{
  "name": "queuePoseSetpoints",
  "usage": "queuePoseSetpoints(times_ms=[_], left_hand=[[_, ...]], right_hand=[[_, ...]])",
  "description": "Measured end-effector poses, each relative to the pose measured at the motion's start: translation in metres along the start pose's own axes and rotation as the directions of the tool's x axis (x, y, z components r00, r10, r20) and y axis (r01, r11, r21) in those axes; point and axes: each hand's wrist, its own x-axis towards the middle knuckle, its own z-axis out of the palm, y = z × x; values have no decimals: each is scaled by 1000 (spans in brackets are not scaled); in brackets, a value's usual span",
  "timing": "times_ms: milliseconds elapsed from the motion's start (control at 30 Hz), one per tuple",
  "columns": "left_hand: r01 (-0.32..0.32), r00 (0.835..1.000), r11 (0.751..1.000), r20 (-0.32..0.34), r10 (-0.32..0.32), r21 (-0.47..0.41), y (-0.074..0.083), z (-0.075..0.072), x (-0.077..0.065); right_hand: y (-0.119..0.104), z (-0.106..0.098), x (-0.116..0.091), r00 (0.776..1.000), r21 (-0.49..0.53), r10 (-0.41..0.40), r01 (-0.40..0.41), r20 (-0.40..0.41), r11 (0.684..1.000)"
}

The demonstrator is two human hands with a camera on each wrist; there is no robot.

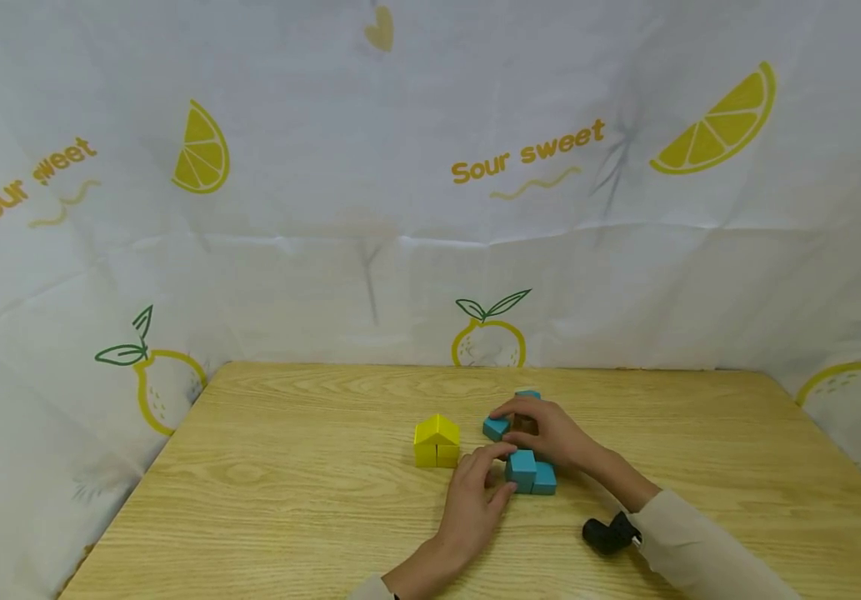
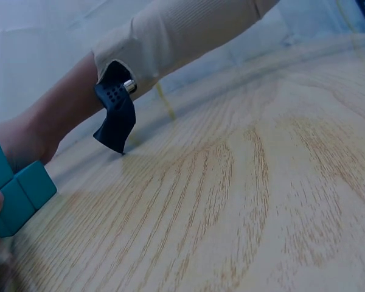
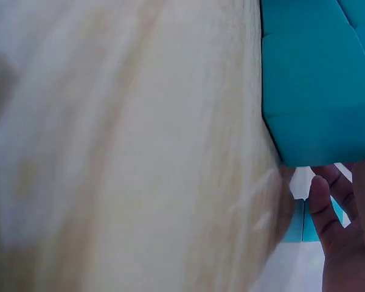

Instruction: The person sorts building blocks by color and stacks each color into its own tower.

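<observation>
My left hand (image 1: 468, 500) pinches the side of a blue cube (image 1: 522, 471), thumb in front and index finger behind. Against that cube's right side stands another blue block (image 1: 545, 479); in the left wrist view the teal blocks (image 2: 24, 194) meet at a seam. Farther back, my right hand (image 1: 550, 429) has its index finger and thumb around a small blue block (image 1: 496, 428) on the table. Behind its knuckles a further blue block (image 1: 528, 393) is partly hidden. Teal blocks (image 3: 319, 79) loom close in the right wrist view, near my right hand (image 3: 344, 243).
Yellow blocks (image 1: 437, 442) form a small house shape left of the blue ones. A black wrist device (image 1: 608, 535) hangs at the right sleeve, low over the wooden table (image 1: 287, 500). A white cloth (image 1: 310, 167) with lemon prints rises behind the table.
</observation>
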Motion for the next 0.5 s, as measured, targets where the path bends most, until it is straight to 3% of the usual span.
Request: queuePoseSetpoints(times_ms=[200, 400, 500], left_hand=[[9, 1000, 1000, -2, -9, -1, 0, 0, 0], [12, 1000, 1000, 7, -12, -7, 1, 0, 0], [13, 1000, 1000, 7, -13, -5, 1, 0, 0]], right_hand=[[-5, -6, -6, 1000, 61, 17, -16, -8, 998], [1, -8, -12, 993, 84, 116, -118, 33, 989], [0, -9, -13, 991, 95, 129, -132, 38, 987]])
